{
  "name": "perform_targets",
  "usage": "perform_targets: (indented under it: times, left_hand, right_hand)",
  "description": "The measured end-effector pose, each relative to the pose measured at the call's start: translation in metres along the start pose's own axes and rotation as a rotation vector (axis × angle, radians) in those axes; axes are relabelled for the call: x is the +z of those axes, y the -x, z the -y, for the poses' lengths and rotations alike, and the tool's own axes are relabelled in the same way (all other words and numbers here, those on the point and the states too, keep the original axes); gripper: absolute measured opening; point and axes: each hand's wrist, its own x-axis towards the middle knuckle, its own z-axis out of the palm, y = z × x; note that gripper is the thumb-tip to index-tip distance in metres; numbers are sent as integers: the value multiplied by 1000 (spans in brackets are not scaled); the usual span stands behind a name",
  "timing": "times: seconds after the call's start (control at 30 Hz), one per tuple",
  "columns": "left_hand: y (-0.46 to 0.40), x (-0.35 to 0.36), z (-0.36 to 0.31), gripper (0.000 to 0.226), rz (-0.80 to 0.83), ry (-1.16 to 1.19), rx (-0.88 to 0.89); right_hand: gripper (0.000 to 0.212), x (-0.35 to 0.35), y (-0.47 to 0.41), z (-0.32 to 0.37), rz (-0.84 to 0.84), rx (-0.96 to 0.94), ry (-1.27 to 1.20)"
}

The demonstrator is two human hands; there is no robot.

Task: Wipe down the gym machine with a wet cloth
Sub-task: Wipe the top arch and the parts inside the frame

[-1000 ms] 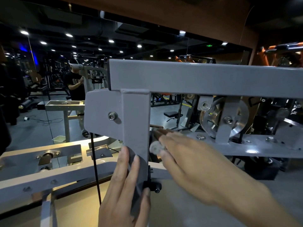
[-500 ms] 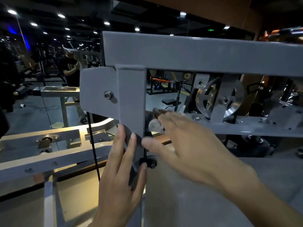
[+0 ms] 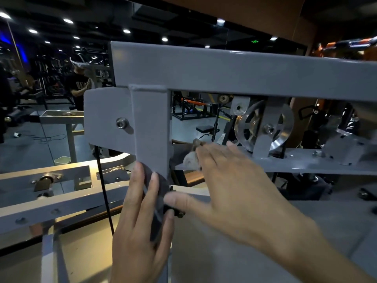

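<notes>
The grey gym machine frame (image 3: 224, 68) fills the view, with a vertical post (image 3: 152, 129) welded under its top beam. My left hand (image 3: 140, 231) lies flat against the lower part of that post, fingers straight. My right hand (image 3: 234, 190) reaches behind the post with fingers extended and thumb spread to the left. Its fingertips press a small pale wad of cloth (image 3: 190, 160) against the machine's lower rail. Most of the cloth is hidden under the fingers.
A metal pulley wheel (image 3: 263, 127) sits right of my right hand. A black cable (image 3: 104, 190) hangs left of the post, above a lower grey beam (image 3: 61, 205). A black knob (image 3: 175, 213) juts out by my left thumb. A mirror behind reflects a person (image 3: 78, 84).
My right hand has slid the cloth a little to the right, away from the post, and its thumb has spread out leftwards. My left hand stays on the post.
</notes>
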Motion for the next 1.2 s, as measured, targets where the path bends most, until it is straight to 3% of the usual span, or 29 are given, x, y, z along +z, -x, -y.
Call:
perform_targets:
  times: [0.1,0.2,0.3,0.4,0.57,0.83,0.9,1.03,1.2]
  left_hand:
    - [0,0,-2,69,-9,0,-1]
    - [0,0,1,72,-4,-5,14]
    - [1,0,4,75,10,-7,29]
    - [1,3,3,74,-16,-20,38]
    - [2,10,1,77,-48,-48,33]
    - [2,9,3,79,-45,-64,32]
    - [2,10,2,76,-52,-67,21]
    - [2,9,1,74,-45,-58,31]
    - [2,6,1,71,-39,-46,21]
  right_hand:
    - [107,-7,-21,-12,20,58,-16]
    - [121,-4,-18,-7,33,47,22]
    - [130,7,6,8,-47,30,61]
    - [124,14,17,5,-131,46,83]
    - [119,-2,-8,-9,16,51,35]
    - [131,-3,-3,5,118,11,65]
    - [123,-9,-14,-1,98,-44,6]
    - [88,-16,-51,-7,205,-110,-105]
    - [110,-14,-80,-15,289,-103,-195]
